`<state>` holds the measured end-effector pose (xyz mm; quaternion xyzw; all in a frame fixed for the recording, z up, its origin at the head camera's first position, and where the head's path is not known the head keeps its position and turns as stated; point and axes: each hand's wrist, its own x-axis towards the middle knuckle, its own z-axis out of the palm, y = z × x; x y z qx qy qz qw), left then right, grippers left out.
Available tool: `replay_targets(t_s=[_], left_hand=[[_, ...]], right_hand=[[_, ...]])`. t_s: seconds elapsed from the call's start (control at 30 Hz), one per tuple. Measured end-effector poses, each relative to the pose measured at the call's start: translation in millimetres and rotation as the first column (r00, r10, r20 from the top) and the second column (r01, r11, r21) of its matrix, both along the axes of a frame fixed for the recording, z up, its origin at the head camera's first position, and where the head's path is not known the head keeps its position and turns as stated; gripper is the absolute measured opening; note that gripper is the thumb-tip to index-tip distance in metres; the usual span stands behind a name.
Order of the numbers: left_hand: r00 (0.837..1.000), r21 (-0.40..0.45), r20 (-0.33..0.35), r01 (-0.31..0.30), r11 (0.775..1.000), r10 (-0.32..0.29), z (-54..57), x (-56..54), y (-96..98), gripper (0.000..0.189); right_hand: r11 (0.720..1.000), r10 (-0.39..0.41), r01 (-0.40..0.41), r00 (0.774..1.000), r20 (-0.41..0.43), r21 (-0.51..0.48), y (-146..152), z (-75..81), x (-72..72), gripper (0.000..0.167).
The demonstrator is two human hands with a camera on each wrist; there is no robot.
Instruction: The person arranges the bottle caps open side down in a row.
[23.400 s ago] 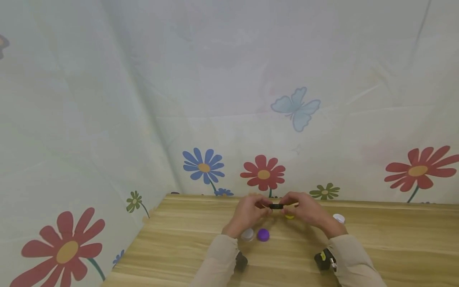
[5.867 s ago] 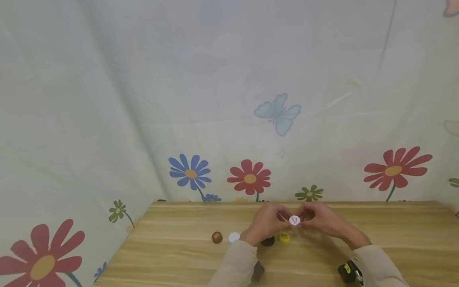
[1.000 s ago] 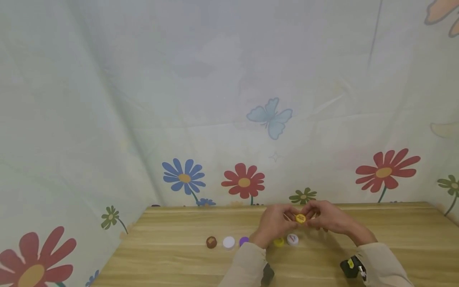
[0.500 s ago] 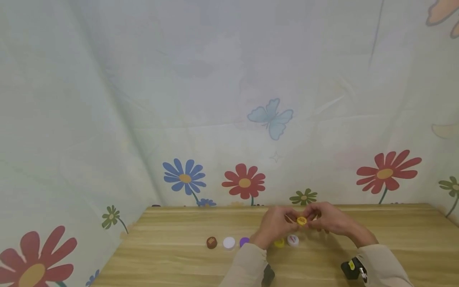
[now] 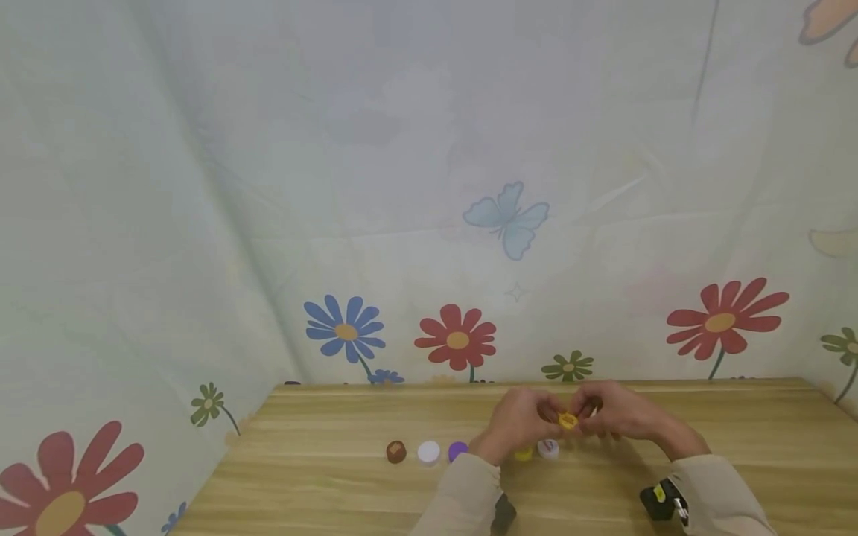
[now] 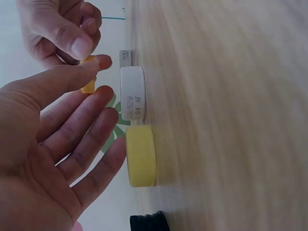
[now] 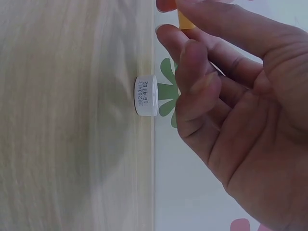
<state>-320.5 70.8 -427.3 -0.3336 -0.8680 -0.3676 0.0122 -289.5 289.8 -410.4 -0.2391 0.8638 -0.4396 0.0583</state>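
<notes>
Between my two hands, above the table, is a small orange-yellow bottle cap (image 5: 567,420) with print on its top. My left hand (image 5: 519,420) pinches it with thumb and index finger; the other fingers are spread in the left wrist view. From the other side, my right hand (image 5: 620,411) pinches it with thumb and fingers. Below my hands a row of caps lies on the wood: brown (image 5: 396,451), white (image 5: 429,452), purple (image 5: 458,451), black (image 6: 149,222), yellow (image 6: 141,156) and white with print (image 6: 133,94). The black one is hidden in the head view.
Another white cap (image 7: 146,95) with a printed date stands farther back on the wooden table (image 5: 322,491). Behind the table's back edge hangs a flowered cloth (image 5: 402,186). A black wrist device (image 5: 660,499) sits under my right sleeve.
The orange-yellow cap has come down slightly with both hands and tilted over the last second. Seconds earlier my hands held the printed white cap, which now lies in the row.
</notes>
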Motion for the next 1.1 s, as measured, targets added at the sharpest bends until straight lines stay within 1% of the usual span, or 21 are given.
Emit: replay_targets(t_s=[0.13,0.3,0.47,0.67,0.77,0.93,1.1], left_hand=[[0.999,-0.004,0.047,0.004,1.000,-0.004,-0.8,1.0,0.4,0.017],[0.998,-0.025,0.070,0.010,1.000,-0.008,-1.7,1.7,1.2,0.017],[0.998,-0.046,0.064,0.024,0.999,-0.021,-0.5,4.0,1.7,0.017],[0.998,-0.079,0.055,0.007,0.997,-0.002,0.5,7.8,2.5,0.018],[0.998,-0.085,0.056,0.006,0.996,-0.001,0.4,8.8,2.7,0.020],[0.999,-0.107,0.034,0.004,0.994,-0.001,-0.3,8.8,3.0,0.021],[1.000,-0.118,0.027,0.000,0.993,0.003,-0.7,9.2,4.1,0.021]], right_hand=[[1.000,0.012,-0.013,1.000,0.017,0.006,0.6,-1.4,-0.5,0.017],[0.999,0.013,-0.014,0.999,0.047,0.030,0.7,-1.5,0.3,0.017],[0.998,-0.003,-0.001,0.998,0.070,0.061,0.5,-0.8,1.9,0.017],[0.995,-0.015,0.006,0.996,0.085,0.099,-0.4,-1.3,3.0,0.018],[0.995,-0.013,0.005,0.996,0.089,0.095,-0.4,-2.7,2.7,0.018],[0.996,-0.009,0.000,0.996,0.093,0.094,-0.8,-3.2,3.4,0.019],[0.996,0.010,-0.019,0.996,0.093,0.091,-1.0,-3.1,3.5,0.019]])
